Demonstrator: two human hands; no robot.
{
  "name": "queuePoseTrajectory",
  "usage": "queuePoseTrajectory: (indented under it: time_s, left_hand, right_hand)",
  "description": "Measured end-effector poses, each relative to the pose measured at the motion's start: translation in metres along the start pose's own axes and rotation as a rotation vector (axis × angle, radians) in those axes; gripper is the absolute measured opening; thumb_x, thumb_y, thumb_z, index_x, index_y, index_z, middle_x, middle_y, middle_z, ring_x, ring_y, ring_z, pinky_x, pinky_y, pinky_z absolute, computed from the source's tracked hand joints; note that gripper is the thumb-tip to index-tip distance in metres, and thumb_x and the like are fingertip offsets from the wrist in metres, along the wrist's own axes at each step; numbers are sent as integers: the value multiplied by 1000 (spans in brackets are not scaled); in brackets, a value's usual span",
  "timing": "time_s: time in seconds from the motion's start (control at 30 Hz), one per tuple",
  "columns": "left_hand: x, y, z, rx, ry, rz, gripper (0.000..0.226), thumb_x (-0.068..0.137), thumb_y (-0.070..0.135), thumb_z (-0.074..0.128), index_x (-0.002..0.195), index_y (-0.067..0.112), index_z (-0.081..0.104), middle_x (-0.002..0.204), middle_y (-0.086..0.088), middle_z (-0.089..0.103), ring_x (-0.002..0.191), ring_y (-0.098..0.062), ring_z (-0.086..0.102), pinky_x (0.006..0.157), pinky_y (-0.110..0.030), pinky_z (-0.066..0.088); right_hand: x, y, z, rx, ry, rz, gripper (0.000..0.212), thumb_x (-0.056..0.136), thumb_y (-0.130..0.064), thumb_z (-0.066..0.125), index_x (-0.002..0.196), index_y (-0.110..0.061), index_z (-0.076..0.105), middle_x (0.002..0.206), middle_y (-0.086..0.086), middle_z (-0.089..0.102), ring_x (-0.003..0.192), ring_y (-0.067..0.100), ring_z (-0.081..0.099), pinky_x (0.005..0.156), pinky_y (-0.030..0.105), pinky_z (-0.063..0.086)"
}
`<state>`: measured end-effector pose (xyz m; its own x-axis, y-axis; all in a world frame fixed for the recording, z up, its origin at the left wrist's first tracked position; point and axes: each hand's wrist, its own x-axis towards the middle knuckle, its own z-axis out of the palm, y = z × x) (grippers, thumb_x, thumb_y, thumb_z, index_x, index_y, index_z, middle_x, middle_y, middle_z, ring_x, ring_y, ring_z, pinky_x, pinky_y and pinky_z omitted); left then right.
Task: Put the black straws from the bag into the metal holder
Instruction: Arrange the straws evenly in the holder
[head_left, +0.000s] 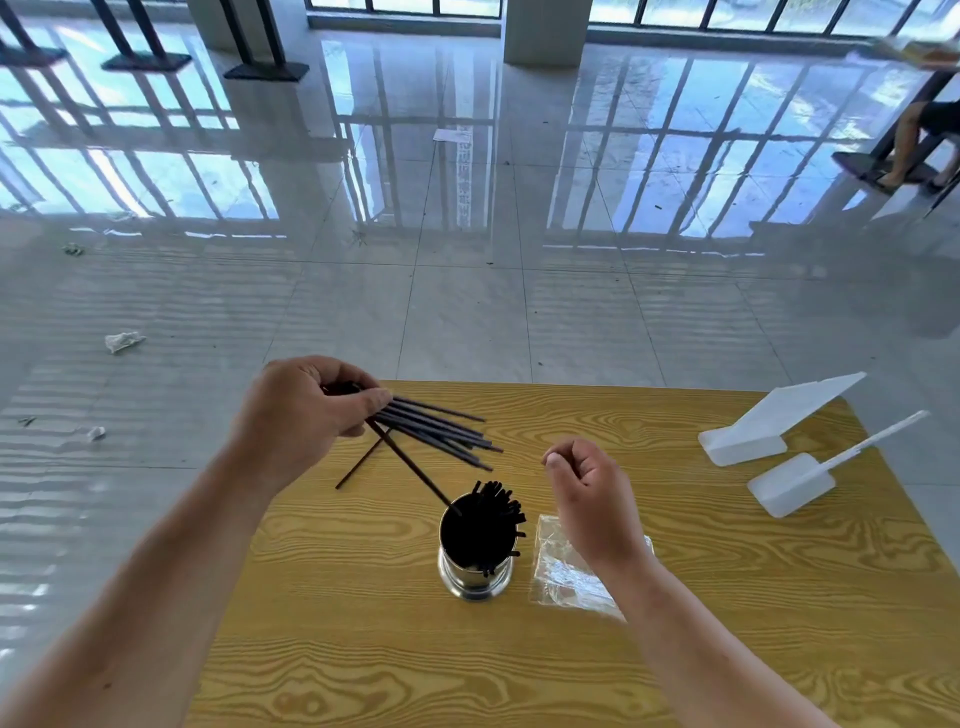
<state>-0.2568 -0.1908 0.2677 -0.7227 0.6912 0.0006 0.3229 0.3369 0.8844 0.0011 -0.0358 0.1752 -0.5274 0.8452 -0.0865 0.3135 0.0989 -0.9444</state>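
Left hand (306, 410), raised over the far left corner of the wooden table (363, 649), is closed around a bundle of black straws (441, 431), gripped at one end between thumb and curled fingers. The bundle is fanned out, its long axis running rightward and slightly toward the near edge; two straws have slipped lower, and one of them is angled down so that its tip meets the rim of the metal holder (475, 551). The holder is stood near the middle of the table, below and to the right of this hand, and is already crowded with upright straws leaning to its right side. Just beside the holder, on its right, the clear bag (558, 571) is seen lying flat, apparently emptied. Above it the right hand (587, 493) is held loosely curled with nothing in it, about as near the holder as the left. Two white plastic pieces (769, 431) are laid at the far right edge. The bundle would probably need tipping upright before it can be dropped in.
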Motion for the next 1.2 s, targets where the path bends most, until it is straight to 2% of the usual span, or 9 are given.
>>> queuePoseTrajectory:
  time_s: [0.13, 0.27, 0.4, 0.47, 0.57, 0.73, 0.87, 1.03, 1.2]
  left_hand:
    - [6, -3, 13, -231, 104, -28, 7, 80, 30, 90, 85, 29, 84, 73, 2, 79, 61, -10, 72, 69, -30, 65]
    - [0, 2, 39, -485, 71, -103, 29, 68, 43, 92, 89, 25, 85, 85, -2, 82, 66, -11, 73, 65, -22, 61]
    - [-19, -2, 64, -617, -49, -233, 41, 58, 44, 93, 89, 18, 86, 80, -2, 80, 64, -9, 70, 65, -22, 60]
    - [-29, -11, 73, -680, -97, -324, 31, 61, 35, 91, 86, 16, 86, 77, -1, 78, 62, -9, 69, 63, -22, 60]
    - [-44, -27, 84, -777, -208, -450, 20, 68, 24, 88, 84, 14, 84, 76, -2, 75, 63, -10, 68, 62, -24, 61]
    - [-55, -61, 91, -450, -388, -465, 14, 86, 30, 84, 97, 23, 81, 89, -1, 81, 79, -16, 75, 69, -28, 62]
    - [-54, -87, 91, -60, -288, -423, 19, 89, 33, 82, 106, 33, 74, 94, 5, 79, 86, -17, 75, 72, -35, 64]
    - [-56, -92, 95, 308, -400, -271, 68, 74, 57, 83, 133, 46, 53, 125, 19, 58, 96, -6, 66, 71, -25, 55]
    - [-58, -91, 121, 452, -505, -184, 118, 65, 64, 87, 160, 44, 22, 159, 17, 31, 106, -11, 65, 80, -24, 55]
  right_hand:
    - [-20, -17, 4, 182, -223, 50, 38, 90, -49, 59, 73, -17, 71, 59, 2, 58, 49, 13, 43, 48, 22, 36]
    - [-28, -37, 28, 259, -618, 200, 53, 88, -73, 63, 117, -29, 69, 113, 4, 79, 73, 17, 72, 61, 28, 57]
    - [-12, -56, 31, 889, -494, 429, 108, 65, -80, 82, 150, -21, 50, 147, 14, 62, 83, 23, 75, 68, 34, 63]
    - [0, -59, 21, 1031, -315, 426, 93, 69, -70, 85, 142, -17, 61, 132, 17, 68, 71, 19, 72, 59, 31, 62]
    - [12, -61, 9, 771, -230, 313, 30, 99, -40, 73, 103, -10, 76, 102, 15, 78, 60, 18, 67, 52, 30, 59]
    - [13, -51, 4, 154, -193, 24, 29, 103, -29, 66, 84, -12, 78, 77, 13, 78, 57, 22, 72, 52, 32, 61]
    - [4, -29, 17, -113, -275, -52, 32, 99, -41, 66, 78, -17, 70, 69, 7, 71, 59, 24, 67, 53, 35, 57]
    - [-3, -2, 35, -405, -406, -89, 24, 88, -51, 70, 104, -34, 77, 101, -18, 73, 93, 0, 66, 83, 26, 58]
    - [-4, 10, 25, -397, -230, -69, 42, 88, -59, 64, 128, -45, 61, 122, -25, 57, 84, -7, 56, 74, 17, 44]
